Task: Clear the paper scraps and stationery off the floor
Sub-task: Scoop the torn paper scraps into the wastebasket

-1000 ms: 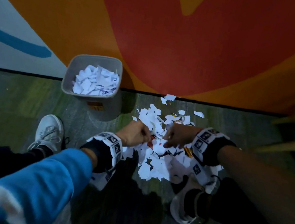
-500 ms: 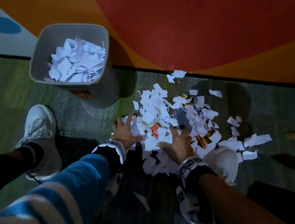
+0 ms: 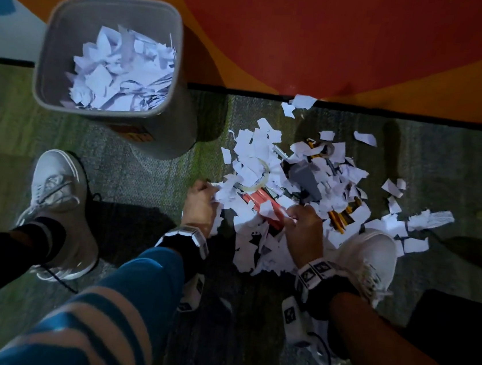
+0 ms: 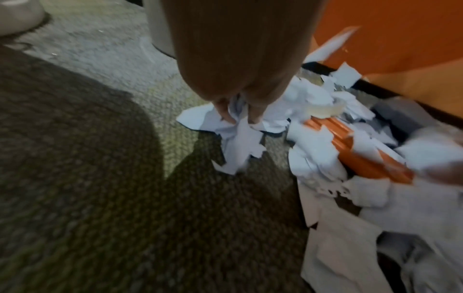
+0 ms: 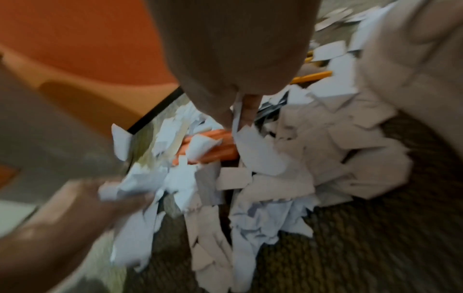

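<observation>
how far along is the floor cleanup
Partly done: the grey bin already holds many paper scraps. In hand: the left hand and right hand each pinch scraps at the pile's near edge. Left: most of the pile, the orange pencils, tape roll and yellow pencils.

The left hand (image 4: 240, 59) reached down to the carpet (image 4: 87, 178), its fingertips (image 4: 225, 115) pinching white paper scraps (image 4: 240, 142) at the edge of a pile. Just right of them lay orange pencils (image 4: 350, 146), half covered by scraps, and a roll of clear tape (image 4: 325, 109). An orange wall (image 4: 400, 39) stood behind.
</observation>
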A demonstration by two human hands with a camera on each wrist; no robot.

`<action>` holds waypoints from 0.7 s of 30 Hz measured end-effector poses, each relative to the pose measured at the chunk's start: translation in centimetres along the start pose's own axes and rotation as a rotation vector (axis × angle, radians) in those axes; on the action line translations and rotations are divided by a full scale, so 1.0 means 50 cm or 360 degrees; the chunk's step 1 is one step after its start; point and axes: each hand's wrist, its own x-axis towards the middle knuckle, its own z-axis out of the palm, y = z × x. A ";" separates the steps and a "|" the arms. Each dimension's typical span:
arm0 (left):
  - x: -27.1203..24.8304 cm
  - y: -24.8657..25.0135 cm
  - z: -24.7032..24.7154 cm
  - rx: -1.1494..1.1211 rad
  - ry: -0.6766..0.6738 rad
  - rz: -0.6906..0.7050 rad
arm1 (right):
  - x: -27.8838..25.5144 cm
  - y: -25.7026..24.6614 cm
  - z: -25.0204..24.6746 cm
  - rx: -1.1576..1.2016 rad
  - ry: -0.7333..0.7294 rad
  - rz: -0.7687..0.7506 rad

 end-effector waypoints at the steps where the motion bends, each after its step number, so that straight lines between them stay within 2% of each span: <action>1: -0.004 -0.004 -0.005 -0.0047 0.0009 0.0005 | -0.006 0.001 -0.010 0.0027 0.0007 0.0053; 7: -0.074 -0.014 -0.028 -0.0422 0.0248 0.0009 | -0.090 0.048 -0.051 -0.0073 0.0164 0.0459; 10: -0.102 -0.038 -0.029 -0.0491 0.0375 0.0052 | -0.118 0.077 -0.044 -0.0133 -0.0063 0.0638; 12: -0.101 -0.072 -0.019 -0.0207 0.0263 0.0057 | -0.120 0.081 -0.037 -0.0187 -0.0251 0.0698; 17: -0.110 -0.059 0.008 0.0318 -0.0331 -0.0274 | -0.114 0.049 0.010 -0.0411 -0.0484 0.0750; 19: -0.125 -0.034 0.030 0.0464 -0.0414 -0.0243 | -0.124 0.031 0.038 -0.0444 -0.0483 0.0728; 21: -0.138 -0.008 0.056 0.0613 -0.0367 -0.0172 | -0.133 0.018 0.063 -0.0427 -0.0478 0.0675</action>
